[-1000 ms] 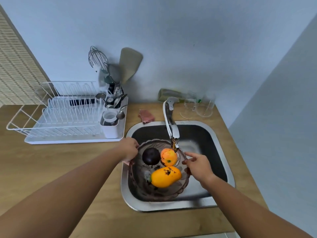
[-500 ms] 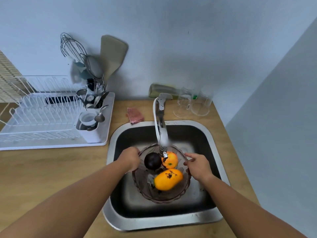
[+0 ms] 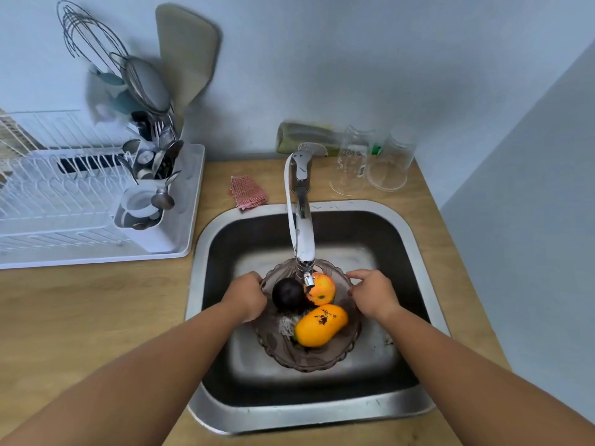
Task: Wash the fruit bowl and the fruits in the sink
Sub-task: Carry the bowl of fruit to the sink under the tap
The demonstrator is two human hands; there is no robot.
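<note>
A white wire dish rack [image 3: 64, 201] sits at my wooden desk's [image 3: 80, 317] left edge. My left hand [image 3: 246, 297] grips the scalloped smoky glass bowl's [image 3: 309, 358] left rim inside the steel sink [image 3: 415, 252]; a dark round fruit [image 3: 287, 294], peach-toned apple [image 3: 322, 288] and speckled smooth mango [image 3: 320, 325] lie within; my right hand [image 3: 373, 296] clasps the right rim.
</note>
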